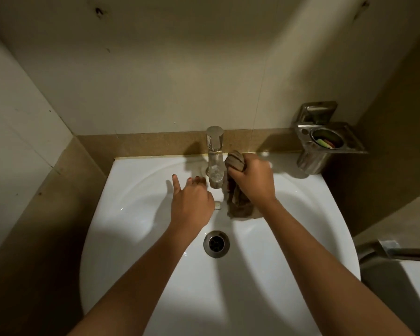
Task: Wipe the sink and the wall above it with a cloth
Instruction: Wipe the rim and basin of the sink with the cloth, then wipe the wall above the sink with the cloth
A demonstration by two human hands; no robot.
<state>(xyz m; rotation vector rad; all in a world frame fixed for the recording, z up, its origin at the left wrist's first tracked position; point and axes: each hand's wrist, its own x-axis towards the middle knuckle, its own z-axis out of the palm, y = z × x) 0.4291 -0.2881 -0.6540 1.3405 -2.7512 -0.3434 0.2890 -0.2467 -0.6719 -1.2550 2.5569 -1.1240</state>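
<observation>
White ceramic forms the sink (136, 238), a round-fronted basin set against a band of brown speckled tile (143, 144). Above the band rises the pale wall (180, 81), marked with a few dark spots. At the middle of the sink's back edge stands a chrome faucet (214, 156), its spout pointing forward over the bowl. The right hand (251, 178) is fisted round a brown-grey cloth (239, 204) just right of the faucet. Its fingers curl tight on the bunched upper part, which pokes out above the knuckles beside the faucet's body, while the loose lower end hangs below the wrist and lies on the back slope of the bowl. The left hand (192, 202) is just left of the spout, palm down over the back of the bowl, holding nothing. Its index finger is stretched straight toward the back edge and the other fingers are loosely bent, tips near the faucet's base; whether they touch the ceramic cannot be told. Between the two hands, under the spout, shows a small overflow opening (218, 204). The round metal drain (216, 243) sits in the bottom of the bowl, nearer the front edge than both hands, between the forearms. By the sink's back right corner a stainless-steel holder (325, 141) is fixed to the wall, and in its round cup lie green and red scraps (326, 142) — too small to name.
</observation>
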